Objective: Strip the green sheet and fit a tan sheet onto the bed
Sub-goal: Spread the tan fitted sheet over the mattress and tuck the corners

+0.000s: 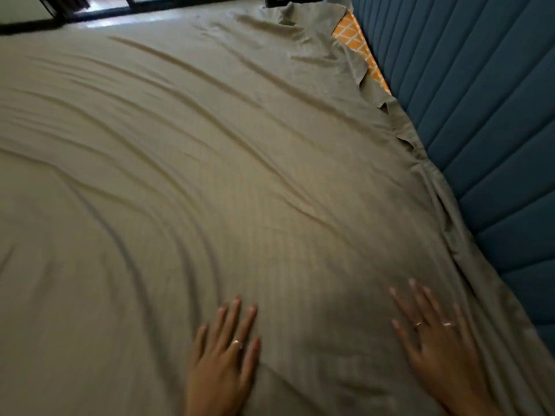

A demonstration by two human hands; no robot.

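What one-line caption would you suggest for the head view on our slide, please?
Both hands, left hand and right hand, press flat on the tan sheet beside the blue headboard.

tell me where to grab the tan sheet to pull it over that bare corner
Grip the tan sheet at its loose, folded-back edge by the blue headboard, reaching from the bed side. There it lies rumpled and free, leaving the orange patterned mattress uncovered.
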